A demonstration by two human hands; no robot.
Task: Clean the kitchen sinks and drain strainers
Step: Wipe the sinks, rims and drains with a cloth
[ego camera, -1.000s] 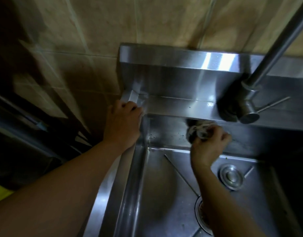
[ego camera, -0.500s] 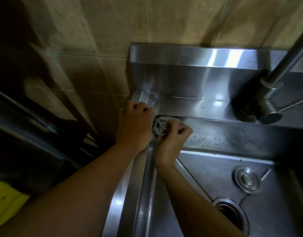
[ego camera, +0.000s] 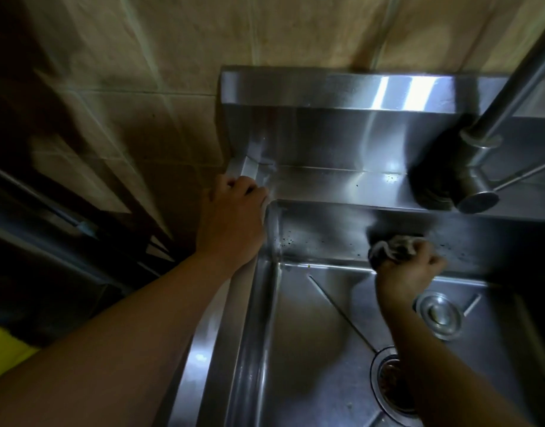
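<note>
A stainless steel sink (ego camera: 311, 349) fills the lower right. My right hand (ego camera: 410, 272) is shut on a crumpled grey scrubbing cloth (ego camera: 391, 248) pressed against the sink's back wall, which carries dark specks. My left hand (ego camera: 234, 217) rests on the sink's left rim (ego camera: 203, 349) at the back corner, fingers curled over the edge. The drain strainer (ego camera: 391, 383) sits in the basin floor, partly hidden by my right forearm. A round metal drain cover (ego camera: 439, 315) lies on the floor beside my right wrist.
The faucet (ego camera: 477, 167) rises at the upper right, its base on the back ledge (ego camera: 342, 186). A steel backsplash (ego camera: 326, 90) meets the tiled wall (ego camera: 172, 57). Dark racks stand to the left. Something yellow (ego camera: 3, 349) shows at the lower left edge.
My right hand with the cloth has swept along the back wall, to the left corner half a second ago and now back to the right. My left hand stays on the rim.
</note>
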